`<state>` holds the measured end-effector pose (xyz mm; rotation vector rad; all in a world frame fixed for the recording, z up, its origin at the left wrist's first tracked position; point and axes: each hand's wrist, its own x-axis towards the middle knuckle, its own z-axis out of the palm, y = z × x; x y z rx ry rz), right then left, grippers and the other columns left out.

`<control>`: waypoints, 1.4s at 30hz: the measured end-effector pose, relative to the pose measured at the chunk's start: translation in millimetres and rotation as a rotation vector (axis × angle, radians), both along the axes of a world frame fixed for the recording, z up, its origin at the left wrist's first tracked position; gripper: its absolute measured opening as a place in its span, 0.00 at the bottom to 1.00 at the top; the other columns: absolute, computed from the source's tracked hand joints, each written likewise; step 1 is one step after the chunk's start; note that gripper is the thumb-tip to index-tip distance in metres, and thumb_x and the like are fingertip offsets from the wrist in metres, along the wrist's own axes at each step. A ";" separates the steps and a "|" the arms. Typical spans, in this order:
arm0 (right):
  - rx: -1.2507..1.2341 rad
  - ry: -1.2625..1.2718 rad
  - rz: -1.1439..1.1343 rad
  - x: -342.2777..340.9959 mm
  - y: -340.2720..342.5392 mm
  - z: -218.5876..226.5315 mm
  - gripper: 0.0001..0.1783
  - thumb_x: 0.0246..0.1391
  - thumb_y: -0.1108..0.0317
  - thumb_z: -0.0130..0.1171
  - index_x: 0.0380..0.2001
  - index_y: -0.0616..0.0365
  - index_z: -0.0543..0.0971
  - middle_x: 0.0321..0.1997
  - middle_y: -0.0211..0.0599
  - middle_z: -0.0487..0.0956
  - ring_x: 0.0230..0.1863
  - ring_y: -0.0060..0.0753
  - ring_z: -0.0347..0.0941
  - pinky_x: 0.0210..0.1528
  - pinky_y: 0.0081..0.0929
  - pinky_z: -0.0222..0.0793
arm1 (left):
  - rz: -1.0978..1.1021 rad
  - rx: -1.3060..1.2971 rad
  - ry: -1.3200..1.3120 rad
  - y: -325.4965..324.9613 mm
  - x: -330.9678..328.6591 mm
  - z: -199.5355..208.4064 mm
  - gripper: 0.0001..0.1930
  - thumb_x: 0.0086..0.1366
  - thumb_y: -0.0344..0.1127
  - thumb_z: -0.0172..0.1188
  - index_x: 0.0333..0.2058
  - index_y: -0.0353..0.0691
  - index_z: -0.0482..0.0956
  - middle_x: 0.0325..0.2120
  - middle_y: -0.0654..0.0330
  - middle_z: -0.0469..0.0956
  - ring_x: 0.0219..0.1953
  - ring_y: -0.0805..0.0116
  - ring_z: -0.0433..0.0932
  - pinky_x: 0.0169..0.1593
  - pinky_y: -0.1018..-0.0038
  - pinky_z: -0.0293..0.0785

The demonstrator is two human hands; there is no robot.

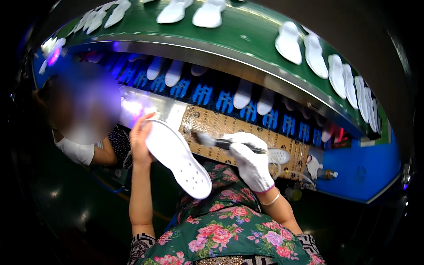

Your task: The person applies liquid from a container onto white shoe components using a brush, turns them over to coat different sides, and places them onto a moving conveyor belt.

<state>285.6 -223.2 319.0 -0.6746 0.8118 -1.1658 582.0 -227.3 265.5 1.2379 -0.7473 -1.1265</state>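
My left hand [140, 140] is bare and grips a white shoe sole [176, 154] by its upper left edge. The sole is tilted, and small holes dot its lower end. My right hand [250, 160], in a white knit glove, is closed round the dark handle of a brush [210, 140]. Motion blurs the brush head, which hangs right of the sole, apart from it. Below both hands lies a cardboard-covered bench [207, 119]. Just beyond my right hand, another white sole piece with holes [279, 156] rests on the cardboard.
Ahead runs a green conveyor belt [247, 37] with several white soles. Under it, a lower row of blue supports [202, 94] carries more soles. A white cloth or glove [313, 165] and a bottle [327, 174] lie at the right. Another person [81, 148] sits close at my left.
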 end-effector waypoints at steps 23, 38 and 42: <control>-0.718 0.751 -0.167 -47.5 -2.0 12.4 0.14 0.45 0.74 0.69 0.38 0.56 0.85 0.37 0.38 0.84 0.39 0.35 0.81 0.42 0.29 0.76 | -0.378 0.242 1.197 37.0 -186.6 3.5 0.50 0.61 0.80 0.26 0.65 0.43 0.61 0.53 0.52 0.74 0.50 0.54 0.78 0.54 0.56 0.75; -0.745 0.738 -0.067 -27.2 -10.2 9.8 0.10 0.46 0.76 0.69 0.35 0.59 0.85 0.37 0.39 0.84 0.36 0.31 0.80 0.39 0.27 0.76 | -0.380 0.220 0.937 31.5 -175.9 -4.7 0.53 0.59 0.81 0.19 0.65 0.39 0.56 0.53 0.50 0.73 0.50 0.55 0.78 0.53 0.59 0.77; -0.713 0.770 -0.142 -19.5 -17.4 3.5 0.14 0.47 0.74 0.67 0.40 0.53 0.85 0.39 0.36 0.83 0.39 0.37 0.80 0.43 0.30 0.75 | -0.425 0.189 0.916 24.4 -167.0 -8.7 0.53 0.59 0.82 0.20 0.65 0.40 0.57 0.52 0.51 0.74 0.49 0.56 0.79 0.52 0.61 0.78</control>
